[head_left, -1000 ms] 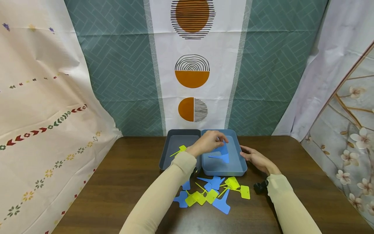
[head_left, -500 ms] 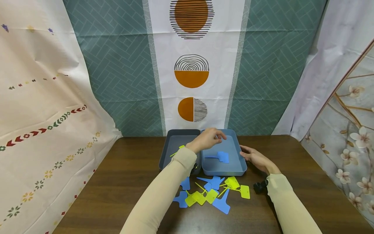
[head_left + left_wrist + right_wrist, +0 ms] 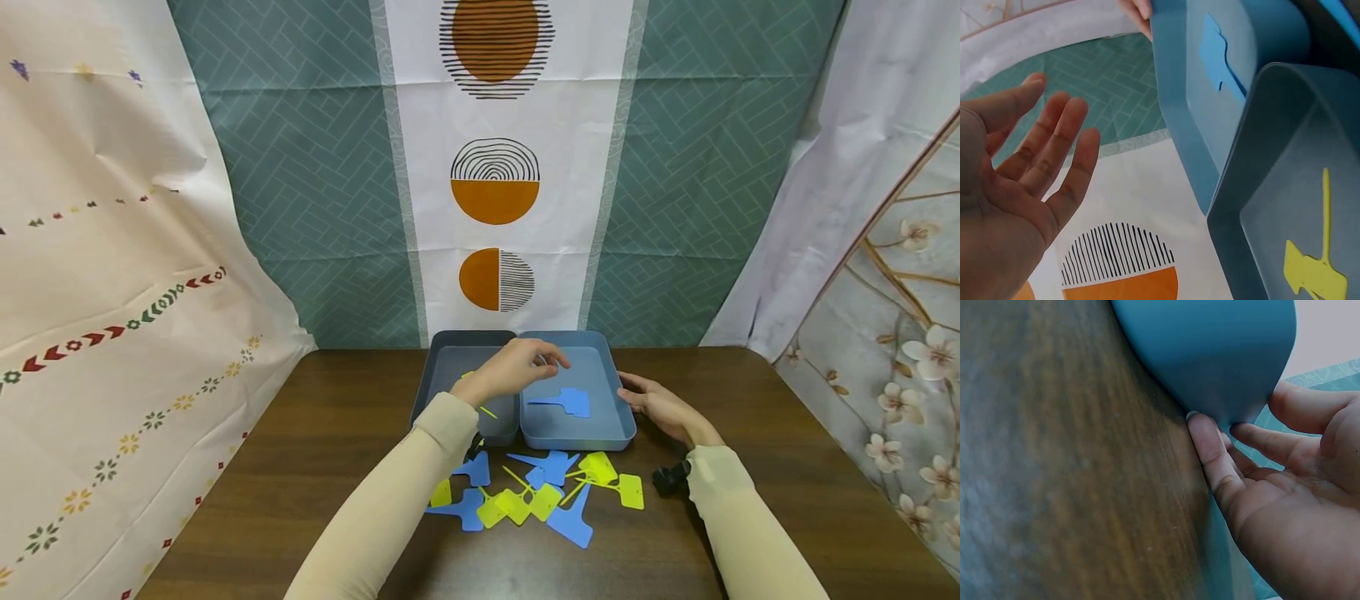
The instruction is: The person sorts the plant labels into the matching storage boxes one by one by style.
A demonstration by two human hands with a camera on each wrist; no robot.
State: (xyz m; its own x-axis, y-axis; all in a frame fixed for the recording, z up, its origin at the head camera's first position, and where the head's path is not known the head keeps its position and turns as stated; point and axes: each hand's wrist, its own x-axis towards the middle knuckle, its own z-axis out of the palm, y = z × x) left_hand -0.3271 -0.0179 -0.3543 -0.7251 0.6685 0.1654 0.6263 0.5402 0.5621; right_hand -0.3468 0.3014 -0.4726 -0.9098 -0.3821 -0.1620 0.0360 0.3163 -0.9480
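My left hand (image 3: 517,367) hangs over the inner edges of two trays, holding nothing; in the left wrist view its fingers (image 3: 1067,131) are spread and gently bent. Blue T-shaped plant labels (image 3: 573,402) lie in the light blue tray (image 3: 577,435) on the right. My right hand (image 3: 663,408) touches that tray's outer right side; the right wrist view has the fingertips (image 3: 1207,434) resting against its wall. Yellow plant labels (image 3: 1316,272) lie in the dark grey tray (image 3: 442,342), which my left forearm partly covers in the head view.
In front of the trays, blue plant labels (image 3: 572,525) and yellow plant labels (image 3: 630,492) lie loosely mixed and overlapping on the brown wooden table (image 3: 322,433). A patterned curtain (image 3: 322,208) hangs behind the table.
A blue plant label below my left hand has come to rest in the light blue tray. My left hand has drawn back leftward; my right hand stays at the tray's side.
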